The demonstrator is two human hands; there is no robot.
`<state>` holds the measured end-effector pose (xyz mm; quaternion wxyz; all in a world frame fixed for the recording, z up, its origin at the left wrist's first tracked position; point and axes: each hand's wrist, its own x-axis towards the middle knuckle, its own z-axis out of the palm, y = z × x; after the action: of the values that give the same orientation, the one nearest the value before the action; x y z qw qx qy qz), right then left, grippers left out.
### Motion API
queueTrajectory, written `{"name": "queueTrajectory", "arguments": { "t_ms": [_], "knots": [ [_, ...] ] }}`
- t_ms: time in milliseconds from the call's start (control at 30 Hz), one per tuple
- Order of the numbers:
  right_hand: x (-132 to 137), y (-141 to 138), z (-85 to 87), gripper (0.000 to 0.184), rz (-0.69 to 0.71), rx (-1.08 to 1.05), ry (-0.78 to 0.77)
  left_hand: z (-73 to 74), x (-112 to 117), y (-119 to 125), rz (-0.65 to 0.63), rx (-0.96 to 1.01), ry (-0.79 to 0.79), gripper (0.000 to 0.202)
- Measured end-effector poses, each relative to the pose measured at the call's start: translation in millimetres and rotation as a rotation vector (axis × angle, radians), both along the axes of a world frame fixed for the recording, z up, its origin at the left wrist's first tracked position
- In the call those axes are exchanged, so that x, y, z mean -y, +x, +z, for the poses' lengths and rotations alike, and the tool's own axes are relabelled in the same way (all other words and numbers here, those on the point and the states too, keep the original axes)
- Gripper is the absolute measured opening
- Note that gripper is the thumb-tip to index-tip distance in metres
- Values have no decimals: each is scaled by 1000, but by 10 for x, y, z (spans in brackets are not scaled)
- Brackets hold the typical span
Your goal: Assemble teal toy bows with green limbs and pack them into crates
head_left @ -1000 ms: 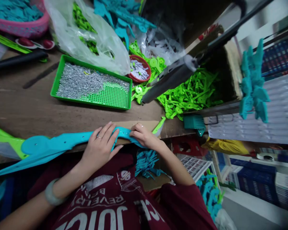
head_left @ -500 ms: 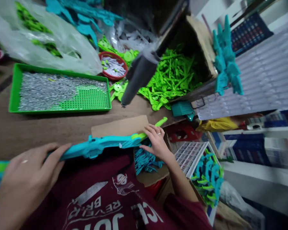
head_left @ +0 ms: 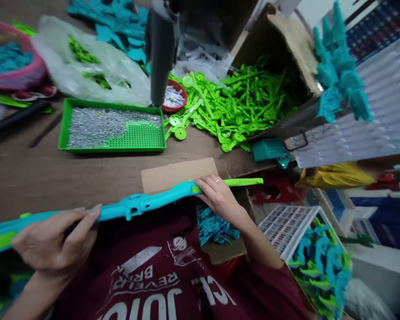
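Note:
A long teal plastic toy gun (head_left: 135, 206) with lime-green parts lies across the front of my body, along the near edge of the table. My left hand (head_left: 60, 238) is closed around its left part, beside a lime-green panel. Toward the other end, my right hand (head_left: 218, 195) grips the toy where the teal body meets a lime-green strip (head_left: 245, 182), which sticks out to the right. The fingers cover part of that joint. Behind the toy lies a flat piece of cardboard (head_left: 180, 173) on the table.
A green tray (head_left: 111, 149) holds small silvery parts. A dark tool (head_left: 162, 58) hangs above the red basket (head_left: 175, 106) of white pieces. Lime-green parts (head_left: 250, 102) spill from a cardboard box. Teal pieces (head_left: 216, 226) fill a box below; a white crate (head_left: 280, 226) stands right.
The toy gun has been turned, and its lime-green strip now points straight right rather than slanting up. Both hands keep hold. The view has shifted, moving the table's things rightward.

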<state>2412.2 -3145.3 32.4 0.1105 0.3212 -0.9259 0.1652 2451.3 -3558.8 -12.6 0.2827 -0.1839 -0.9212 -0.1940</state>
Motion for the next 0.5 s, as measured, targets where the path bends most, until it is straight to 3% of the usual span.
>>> {"name": "queueTrajectory", "arguments": {
  "t_ms": [133,233,333,500],
  "knots": [
    [-17,-196,48,32,120,-70,-40,230,-208,59,158,-348,-265,48],
    [61,-322,177,35,206,-5,-47,401,-356,97,157,-378,-368,44],
    [275,-427,283,39,294,-12,-141,485,-568,182,232,-333,-335,38],
    [543,-508,315,26,499,-8,-212,497,-1014,390,377,-275,-264,28]
  ]
}}
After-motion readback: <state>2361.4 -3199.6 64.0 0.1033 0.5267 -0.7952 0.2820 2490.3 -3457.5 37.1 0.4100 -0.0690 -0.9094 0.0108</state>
